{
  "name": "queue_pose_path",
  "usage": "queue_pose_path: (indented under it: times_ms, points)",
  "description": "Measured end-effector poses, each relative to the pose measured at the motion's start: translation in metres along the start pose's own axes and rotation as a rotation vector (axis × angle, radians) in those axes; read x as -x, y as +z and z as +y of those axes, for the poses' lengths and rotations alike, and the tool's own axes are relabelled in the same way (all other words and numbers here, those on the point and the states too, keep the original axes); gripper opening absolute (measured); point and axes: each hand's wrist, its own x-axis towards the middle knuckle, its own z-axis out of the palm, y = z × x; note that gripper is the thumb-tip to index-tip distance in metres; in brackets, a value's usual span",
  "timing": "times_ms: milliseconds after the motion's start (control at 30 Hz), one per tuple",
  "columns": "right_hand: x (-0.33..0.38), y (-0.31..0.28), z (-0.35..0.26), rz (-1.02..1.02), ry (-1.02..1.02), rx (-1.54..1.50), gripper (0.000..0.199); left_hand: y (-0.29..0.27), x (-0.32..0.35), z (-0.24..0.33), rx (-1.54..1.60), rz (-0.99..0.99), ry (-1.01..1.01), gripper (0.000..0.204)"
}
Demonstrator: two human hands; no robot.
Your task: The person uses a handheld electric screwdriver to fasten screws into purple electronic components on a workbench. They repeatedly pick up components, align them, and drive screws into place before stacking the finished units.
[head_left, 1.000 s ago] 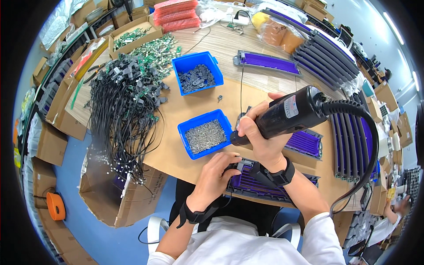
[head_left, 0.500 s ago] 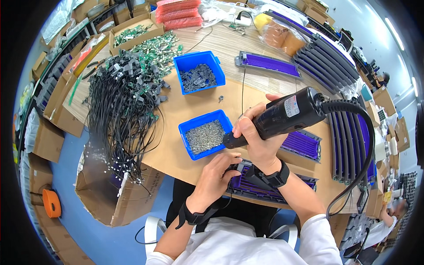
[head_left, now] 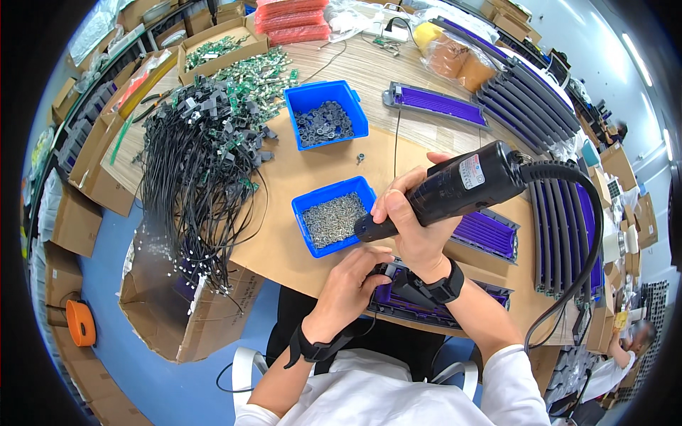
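Crowded assembly bench: cardboard sheet [head_left: 298, 213] laid over a wooden table [head_left: 362, 71], boxes stacked all round.

Right hand [head_left: 412, 220] is wrapped tight round a black electric screwdriver [head_left: 455, 188], nose angled down-left toward the near edge. Coiled black cable [head_left: 579, 234] runs off its back end and loops down past the right elbow.

Left hand [head_left: 352, 280] is curled, fingers closed on the left end of a purple ribbed panel [head_left: 433, 302] lying at the table edge right in front of the person. Can't tell whether it pinches a screw; fingertips are hidden under the driver nose.

Blue bin of small silver screws [head_left: 334, 216] sits just left of the driver tip, almost touching it. Second blue bin with dark round parts [head_left: 325, 117] farther back. One loose dark part [head_left: 361, 158] lies between the bins. Big tangle of black wire harnesses [head_left: 199, 170] with green boards to the left, spilling over the edge. More purple panels [head_left: 486, 234] to the right, and one [head_left: 437, 105] at the back.

Risks as I read it:
- Driver comes in tilted, so the bit could cam out and gouge the panel or hit the left fingers close under it.
- Panel overhangs the edge, held at one end only; torque could twist or drop it.
- Cable drag on the right could pull the driver off line.
- Screw bin near the tip: a knock would scatter the screws.
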Motion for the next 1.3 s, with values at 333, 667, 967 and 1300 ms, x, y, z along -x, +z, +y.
queue_pose_path:
  times_ms: [333,667,967,1300]
  points:
    - [0.0,-0.001,0.004,-0.079,-0.006,0.12,0.057,-0.001,0.0,0.003,0.023,-0.008,-0.013,0.032]
    - [-0.001,0.001,-0.001,-0.047,-0.024,0.131,0.058,0.0,0.001,0.002,0.006,0.013,0.007,0.033]
    - [-0.009,-0.003,-0.019,0.103,-0.059,0.052,0.059,0.007,0.004,-0.005,0.047,0.109,0.0,0.051]
    - [-0.012,-0.01,-0.028,0.128,-0.088,-0.051,0.058,0.006,0.001,-0.002,0.084,0.094,-0.026,0.075]
